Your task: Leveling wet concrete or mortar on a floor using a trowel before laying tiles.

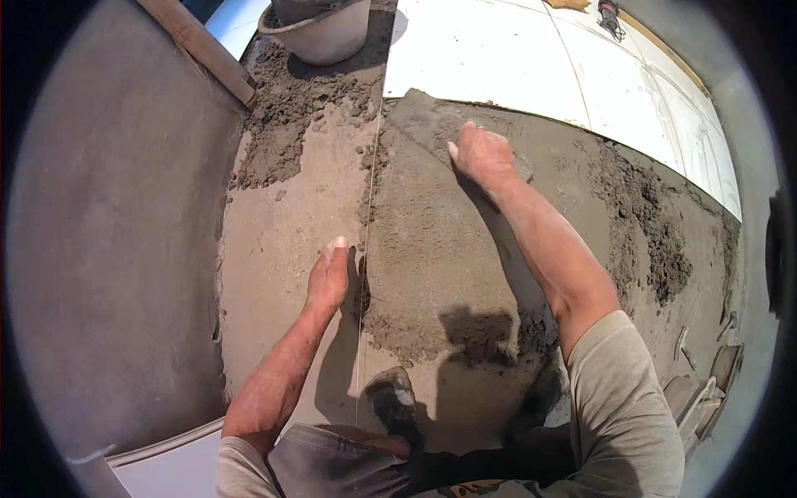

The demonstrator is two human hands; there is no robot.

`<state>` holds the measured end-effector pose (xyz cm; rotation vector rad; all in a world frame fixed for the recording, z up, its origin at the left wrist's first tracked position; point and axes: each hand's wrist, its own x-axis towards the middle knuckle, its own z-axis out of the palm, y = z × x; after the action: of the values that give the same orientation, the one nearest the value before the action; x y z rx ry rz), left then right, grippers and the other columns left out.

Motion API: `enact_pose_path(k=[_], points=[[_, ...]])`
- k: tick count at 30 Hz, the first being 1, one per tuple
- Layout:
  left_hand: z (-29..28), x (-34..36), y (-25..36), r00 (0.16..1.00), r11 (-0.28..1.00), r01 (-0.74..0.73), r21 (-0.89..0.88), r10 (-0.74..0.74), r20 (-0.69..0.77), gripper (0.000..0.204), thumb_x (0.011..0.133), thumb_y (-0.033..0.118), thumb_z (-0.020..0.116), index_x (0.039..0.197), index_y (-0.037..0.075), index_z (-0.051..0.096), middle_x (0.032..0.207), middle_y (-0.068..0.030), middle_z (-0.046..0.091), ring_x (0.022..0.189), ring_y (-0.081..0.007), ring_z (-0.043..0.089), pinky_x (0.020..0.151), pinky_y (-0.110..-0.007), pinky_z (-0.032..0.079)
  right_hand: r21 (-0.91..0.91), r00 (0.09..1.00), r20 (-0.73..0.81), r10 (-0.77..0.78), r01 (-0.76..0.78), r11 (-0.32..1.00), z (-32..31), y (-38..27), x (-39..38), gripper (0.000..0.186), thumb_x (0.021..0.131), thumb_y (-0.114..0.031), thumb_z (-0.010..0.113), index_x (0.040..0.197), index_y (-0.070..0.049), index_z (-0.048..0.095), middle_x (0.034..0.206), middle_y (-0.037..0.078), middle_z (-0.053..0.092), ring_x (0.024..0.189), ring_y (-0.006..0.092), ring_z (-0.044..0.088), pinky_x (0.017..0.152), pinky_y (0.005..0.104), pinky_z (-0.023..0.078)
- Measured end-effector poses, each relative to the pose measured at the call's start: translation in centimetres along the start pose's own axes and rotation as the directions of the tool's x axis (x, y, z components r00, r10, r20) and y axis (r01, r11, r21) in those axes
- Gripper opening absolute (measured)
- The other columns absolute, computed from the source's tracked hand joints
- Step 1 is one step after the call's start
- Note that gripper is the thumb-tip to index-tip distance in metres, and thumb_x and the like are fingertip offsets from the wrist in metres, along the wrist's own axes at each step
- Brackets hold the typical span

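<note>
My right hand [483, 154] is closed round the handle of a mortar-smeared trowel, at the far side of a bed of wet grey mortar [432, 241]. The trowel's blade [420, 116] lies on the mortar near the white tiles, and its handle is hidden by my fingers. Over the bare floor at the left edge of the bed, my left hand [329, 278] hangs with its thumb stretched out and nothing seen in it. Its other fingers are partly hidden. A thin taut string [363, 332] runs along the mortar's left edge, beside this hand.
Large white tiles [490, 58] cover the far right, with a power tool [610, 18] on them. A mortar tub [328, 37] stands far left, near loose mortar [278, 141] and a wooden post [203, 51]. My shoe [393, 402] is close to the bed. Tools [701, 402] lie at right.
</note>
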<state>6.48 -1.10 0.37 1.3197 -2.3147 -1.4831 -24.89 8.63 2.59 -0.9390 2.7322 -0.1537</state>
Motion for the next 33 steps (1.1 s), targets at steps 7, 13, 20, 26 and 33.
enact_pose_path(k=[7,13,20,26,33], points=[[-1.5,-0.2,-1.3,0.999,0.997,-0.05,0.058,0.05,-0.014,0.064,0.099,0.048,0.031,0.125,-0.006,0.05,0.127,-0.0279,0.052,0.124,-0.0383,0.047,0.104,-0.039,0.034,0.12,0.955,-0.068,0.289,-0.28,0.953,-0.7,2.4,-5.2,0.043,0.089,-0.037,0.059,0.105,0.003,0.059,0.101,0.024,0.065,0.1,0.0358,0.063,0.086,0.0435,0.05],[-1.6,0.6,-1.9,1.0,1.0,0.007,0.026,-0.007,-0.016,0.066,0.098,0.05,0.031,0.127,-0.006,0.049,0.127,-0.0275,0.052,0.124,-0.0381,0.047,0.104,-0.039,0.034,0.765,0.835,0.188,0.517,-0.454,0.456,1.2,1.1,-9.3,0.052,0.087,-0.037,0.059,0.102,0.013,0.057,0.088,0.03,0.065,0.08,0.0402,0.067,0.073,0.0437,0.051],[-1.6,0.3,-2.7,1.0,1.0,0.004,0.004,-0.004,-0.006,0.066,0.098,0.051,0.031,0.124,-0.006,0.052,0.126,-0.0261,0.054,0.122,-0.0364,0.049,0.103,-0.039,0.035,0.746,0.86,0.146,0.49,-0.42,0.516,4.4,-5.1,-6.5,0.047,0.085,-0.033,0.058,0.079,0.013,0.064,0.074,0.027,0.066,0.076,0.0347,0.069,0.072,0.0419,0.052],[-1.4,1.0,-3.3,1.0,1.0,0.02,0.007,-0.02,0.021,0.064,0.098,0.05,0.031,0.124,-0.005,0.053,0.125,-0.0245,0.055,0.121,-0.0347,0.05,0.102,-0.038,0.036,0.771,0.855,0.223,0.469,-0.449,0.452,5.2,-6.5,-3.2,0.043,0.086,-0.032,0.055,0.078,0.008,0.067,0.068,0.022,0.067,0.073,0.0326,0.069,0.074,0.0409,0.051],[-1.3,1.0,-3.5,0.991,0.994,0.103,-0.022,-0.101,0.085,0.064,0.098,0.05,0.033,0.126,-0.005,0.052,0.127,-0.0242,0.055,0.123,-0.0343,0.048,0.104,-0.037,0.034,0.684,0.902,0.215,0.375,-0.413,0.601,4.2,-9.5,-2.4,0.038,0.087,-0.03,0.057,0.092,0.006,0.066,0.094,0.025,0.068,0.093,0.0355,0.066,0.084,0.0427,0.05]])
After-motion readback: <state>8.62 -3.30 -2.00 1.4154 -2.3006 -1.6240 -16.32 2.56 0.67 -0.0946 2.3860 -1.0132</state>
